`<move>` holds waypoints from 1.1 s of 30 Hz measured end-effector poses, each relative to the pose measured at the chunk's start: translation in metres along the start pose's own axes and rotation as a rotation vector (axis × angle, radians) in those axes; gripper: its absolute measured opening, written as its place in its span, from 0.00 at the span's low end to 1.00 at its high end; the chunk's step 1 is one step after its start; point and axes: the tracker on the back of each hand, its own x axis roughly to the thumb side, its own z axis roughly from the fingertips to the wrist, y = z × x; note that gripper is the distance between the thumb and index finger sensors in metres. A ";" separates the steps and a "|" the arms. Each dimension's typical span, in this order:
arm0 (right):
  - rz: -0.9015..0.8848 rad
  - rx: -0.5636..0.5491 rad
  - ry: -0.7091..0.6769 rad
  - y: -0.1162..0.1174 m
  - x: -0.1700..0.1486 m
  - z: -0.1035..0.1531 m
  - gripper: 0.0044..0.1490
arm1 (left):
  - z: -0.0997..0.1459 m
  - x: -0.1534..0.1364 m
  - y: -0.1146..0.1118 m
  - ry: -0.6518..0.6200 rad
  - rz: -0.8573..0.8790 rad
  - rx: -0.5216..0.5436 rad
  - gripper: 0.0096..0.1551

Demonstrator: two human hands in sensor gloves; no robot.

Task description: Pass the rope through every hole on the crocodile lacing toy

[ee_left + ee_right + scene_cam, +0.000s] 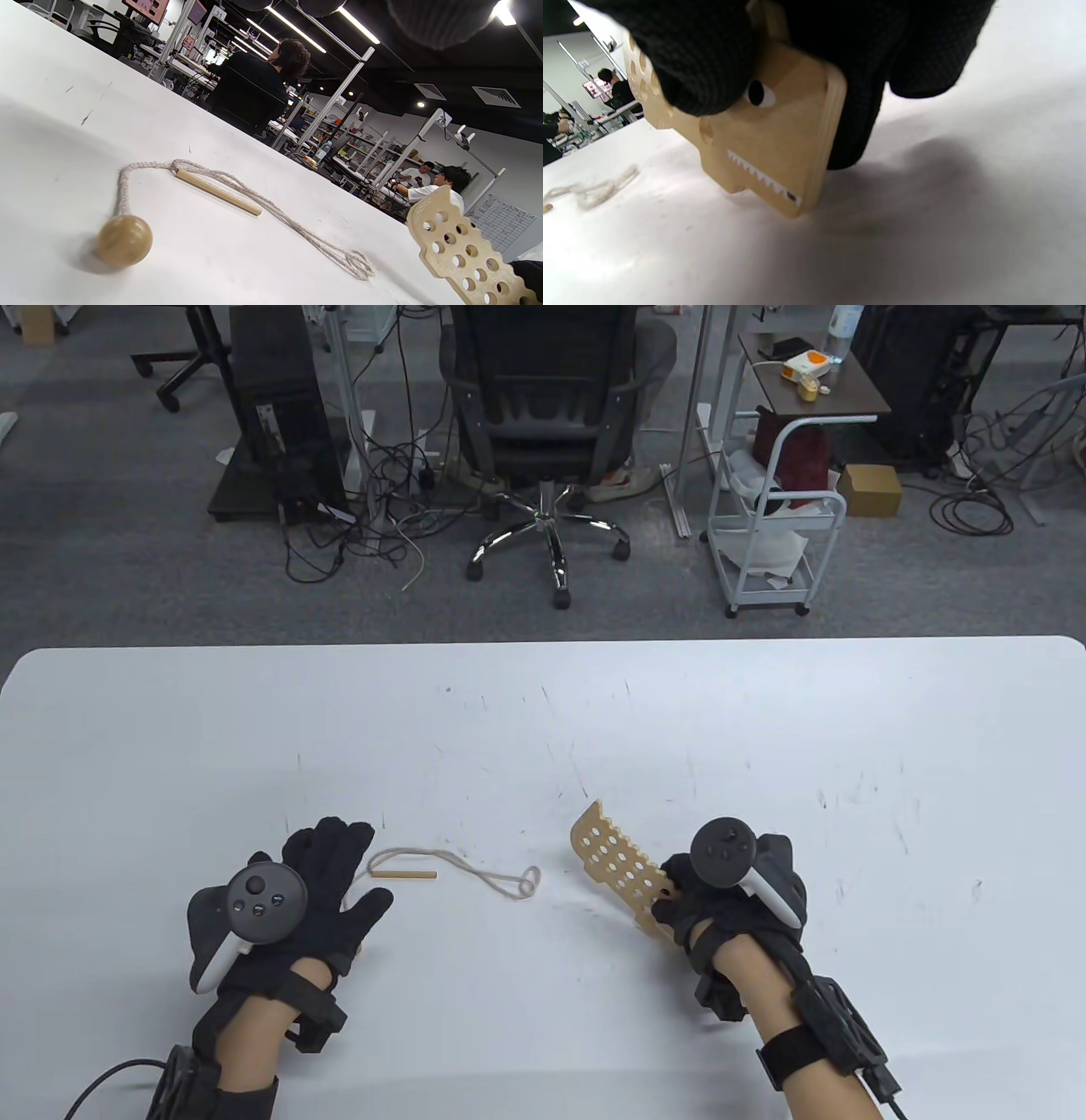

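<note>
White and scuffed with small dark marks, the table fills the lower half of the table view, its far edge giving way to grey carpet.

Nearest, at about 7 o'clock, the left hand lies palm-down on the table with its fingers straight and relaxed, holding nothing; a tracker sits on its back. At about 4 o'clock the right hand, also carrying a tracker, grips the head end of the wooden crocodile. In the right wrist view its fingers are curled round the head beside the painted eye, and the lower corner of the snout, by the white teeth, touches the table. The crocodile is tilted, its perforated body and notched back rising toward 11 o'clock from the hand. No rope passes through the holes that show.

Between the hands, just off the left fingertips toward 3 o'clock, lies the rope. Its wooden needle rests flat, and the cord loops away to a small tangle near the crocodile, apart from it. The left wrist view shows a wooden bead at the rope's other end, resting on the table near that hand.

Farther off, at 12 o'clock, a black office chair stands on the carpet among loose cables. At 1 o'clock stands a white cart, and at 11 o'clock a dark computer tower.
</note>
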 end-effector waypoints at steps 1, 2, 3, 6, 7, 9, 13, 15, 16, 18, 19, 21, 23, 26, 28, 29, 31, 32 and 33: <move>-0.009 -0.004 0.000 -0.002 -0.001 0.001 0.29 | 0.000 0.000 0.000 0.001 0.002 -0.001 0.49; -0.023 -0.012 -0.003 -0.005 -0.002 0.002 0.29 | 0.000 0.000 0.000 0.001 0.002 -0.002 0.49; -0.049 -0.041 -0.009 -0.009 -0.003 0.004 0.29 | 0.000 0.000 0.000 0.001 0.003 -0.004 0.49; -0.110 -0.085 -0.022 -0.019 -0.004 0.010 0.29 | 0.000 0.000 0.000 0.001 0.004 -0.005 0.49; -0.124 -0.095 -0.027 -0.021 -0.003 0.011 0.29 | 0.000 0.000 0.000 0.001 0.004 -0.005 0.49; -0.156 -0.107 -0.035 -0.026 -0.003 0.015 0.29 | 0.000 0.000 0.000 0.001 0.004 -0.005 0.49; -0.188 -0.172 -0.088 -0.036 0.001 0.025 0.29 | 0.000 0.001 0.000 0.005 0.018 -0.010 0.48; -0.205 -0.202 -0.104 -0.039 0.003 0.030 0.29 | 0.001 0.001 0.000 0.006 0.020 -0.010 0.49; -0.227 -0.221 -0.112 -0.041 0.003 0.032 0.29 | 0.001 0.001 0.000 0.006 0.021 -0.010 0.49; -0.262 -0.246 -0.131 -0.044 0.004 0.036 0.29 | 0.001 0.001 0.000 0.007 0.023 -0.009 0.49; -0.273 -0.253 -0.144 -0.045 0.005 0.038 0.29 | 0.001 0.001 0.000 0.007 0.024 -0.010 0.48; -0.291 -0.261 -0.162 -0.046 0.005 0.041 0.29 | 0.001 0.001 0.000 0.008 0.027 -0.011 0.48; -0.299 -0.287 -0.180 -0.048 0.006 0.045 0.29 | 0.001 0.001 0.000 0.007 0.026 -0.011 0.48; -0.359 -0.324 -0.199 -0.050 0.007 0.050 0.30 | 0.001 0.001 0.000 0.010 0.030 -0.013 0.48; -0.399 -0.331 -0.211 -0.050 0.008 0.053 0.32 | 0.001 0.001 0.000 0.011 0.031 -0.013 0.48; -0.419 -0.342 -0.214 -0.050 0.008 0.055 0.33 | 0.001 0.001 0.000 0.011 0.031 -0.013 0.48; -0.451 -0.358 -0.230 -0.050 0.008 0.057 0.34 | 0.001 0.001 0.000 0.013 0.032 -0.015 0.48; -0.465 -0.367 -0.232 -0.050 0.008 0.058 0.34 | 0.001 0.001 0.000 0.015 0.032 -0.016 0.48; -0.495 -0.377 -0.238 -0.049 0.008 0.060 0.34 | 0.001 0.001 0.000 0.017 0.033 -0.018 0.48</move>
